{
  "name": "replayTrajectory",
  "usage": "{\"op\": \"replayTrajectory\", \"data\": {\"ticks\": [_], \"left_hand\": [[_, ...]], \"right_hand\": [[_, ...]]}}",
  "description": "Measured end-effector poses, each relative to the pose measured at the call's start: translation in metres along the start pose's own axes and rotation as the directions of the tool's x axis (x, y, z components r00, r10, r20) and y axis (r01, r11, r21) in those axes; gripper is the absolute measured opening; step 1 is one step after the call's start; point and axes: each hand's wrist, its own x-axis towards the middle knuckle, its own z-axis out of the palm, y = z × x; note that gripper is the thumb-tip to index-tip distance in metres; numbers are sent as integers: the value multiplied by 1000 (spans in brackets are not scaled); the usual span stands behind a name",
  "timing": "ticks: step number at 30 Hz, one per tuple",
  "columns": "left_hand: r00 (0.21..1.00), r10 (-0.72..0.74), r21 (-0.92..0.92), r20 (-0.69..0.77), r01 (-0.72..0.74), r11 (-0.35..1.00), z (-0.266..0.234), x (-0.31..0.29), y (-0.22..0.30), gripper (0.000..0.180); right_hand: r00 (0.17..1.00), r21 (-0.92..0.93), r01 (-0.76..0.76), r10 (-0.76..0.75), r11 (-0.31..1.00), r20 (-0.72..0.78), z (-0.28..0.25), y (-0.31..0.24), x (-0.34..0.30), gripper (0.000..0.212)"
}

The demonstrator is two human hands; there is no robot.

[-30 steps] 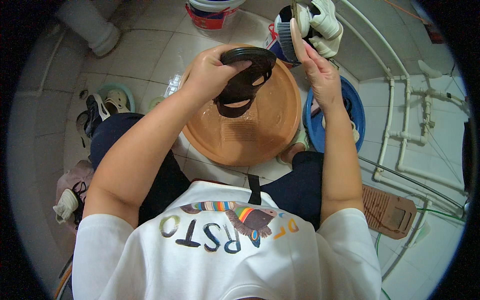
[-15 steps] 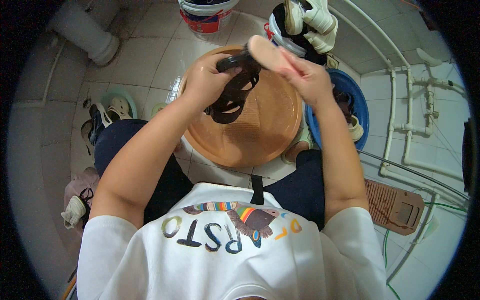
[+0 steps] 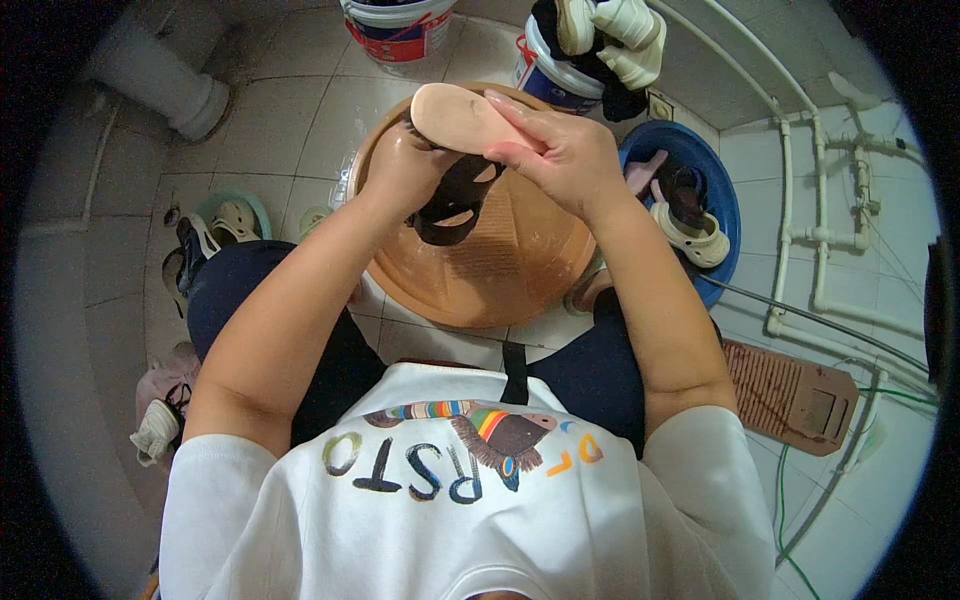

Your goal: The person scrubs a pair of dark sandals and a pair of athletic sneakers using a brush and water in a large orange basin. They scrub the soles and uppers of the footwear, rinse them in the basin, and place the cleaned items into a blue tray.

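A black strappy sandal [image 3: 447,212] is gripped by my left hand [image 3: 404,168] above an orange-brown basin [image 3: 535,245]. Its straps hang below my fingers, and the brush covers its upper end. My right hand [image 3: 565,150] is wrapped round the handle of a scrub brush [image 3: 462,117] with a pale pink back. The brush lies over the sandal close to my left hand, and some dark bristles show at its left edge. The basin's bottom has a ribbed patch and looks wet.
Right of the basin stands a blue tub [image 3: 735,205] with shoes in it. White shoes [image 3: 625,40] lie on a bucket [image 3: 560,85] behind, near another bucket [image 3: 405,35]. A green basin [image 3: 262,208] with shoes is at left. A brown washboard [image 3: 785,395] lies right, below wall pipes [image 3: 790,220].
The brush has moved left and a little down, from the sandal's right side to over its upper end near my left hand. My right hand moved left with it. The view shifted slightly.
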Motion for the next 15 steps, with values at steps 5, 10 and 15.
{"op": "replayTrajectory", "data": {"ticks": [5,10,15], "left_hand": [[993,-118,-322,26,120,939,-11,0,31,23],[998,67,-315,5,-62,947,-17,4,33,20],[993,103,-427,52,-71,901,-19,7,26,21]], "right_hand": [[931,12,-353,350,935,102,-8,58,-19,45],[887,375,-444,459,814,54,-11,82,-27,46],[896,627,-405,427,665,126,-38,59,-23,42]]}}
